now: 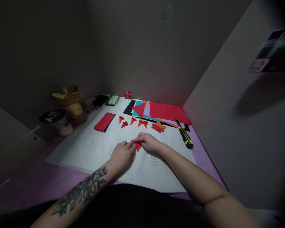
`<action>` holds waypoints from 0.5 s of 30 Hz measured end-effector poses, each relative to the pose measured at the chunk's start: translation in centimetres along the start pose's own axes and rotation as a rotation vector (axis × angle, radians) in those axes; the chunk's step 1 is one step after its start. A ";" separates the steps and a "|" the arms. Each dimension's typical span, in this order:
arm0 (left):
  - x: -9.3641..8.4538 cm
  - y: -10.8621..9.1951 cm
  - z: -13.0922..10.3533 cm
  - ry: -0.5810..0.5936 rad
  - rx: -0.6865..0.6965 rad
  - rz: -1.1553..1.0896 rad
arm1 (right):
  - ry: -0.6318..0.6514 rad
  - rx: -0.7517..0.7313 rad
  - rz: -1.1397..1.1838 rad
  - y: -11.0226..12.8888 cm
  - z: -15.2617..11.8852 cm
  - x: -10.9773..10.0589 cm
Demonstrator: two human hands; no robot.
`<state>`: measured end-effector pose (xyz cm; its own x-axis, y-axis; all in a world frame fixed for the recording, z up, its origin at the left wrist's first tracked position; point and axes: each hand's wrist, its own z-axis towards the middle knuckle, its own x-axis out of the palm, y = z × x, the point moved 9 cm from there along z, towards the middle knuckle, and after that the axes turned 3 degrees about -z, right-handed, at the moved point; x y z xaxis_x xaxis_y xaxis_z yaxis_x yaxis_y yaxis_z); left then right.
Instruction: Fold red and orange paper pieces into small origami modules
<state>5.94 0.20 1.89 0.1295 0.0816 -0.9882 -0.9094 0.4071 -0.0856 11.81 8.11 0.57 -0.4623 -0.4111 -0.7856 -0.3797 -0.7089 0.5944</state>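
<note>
A small folded piece of red paper (138, 147) lies on the white sheet (83, 158), between my hands. My left hand (123, 153), with a ring on one finger, holds its left side with the fingers pressed together. From the right, my right hand (150, 142) is closed on its upper edge, thumb and fingertips partly hidden. Just beyond are small orange folded pieces (142, 123), a red folded piece (124, 124) and several red paper strips (157, 128).
A stack of red cut paper (104, 122) lies left. Coloured sheets (168, 111) spread at the back right, near a yellow-black utility knife (185, 135). A paper flower (127, 94) stands at the back. A lidded cup (61, 122) and a pot (70, 103) stand far left, beside walls.
</note>
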 end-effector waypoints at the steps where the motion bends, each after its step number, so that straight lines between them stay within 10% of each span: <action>1: 0.0 0.0 0.0 -0.002 0.003 0.000 | 0.001 -0.006 -0.012 0.1 0.0 0.0; 15: 0.0 -0.1 0.0 -0.024 0.024 -0.009 | 0.018 -0.118 -0.356 1.6 -0.9 0.9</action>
<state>6.02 0.14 1.93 0.1476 0.0992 -0.9841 -0.8982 0.4301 -0.0913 11.45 6.06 0.67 -0.3036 -0.1360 -0.9431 -0.4192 -0.8698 0.2604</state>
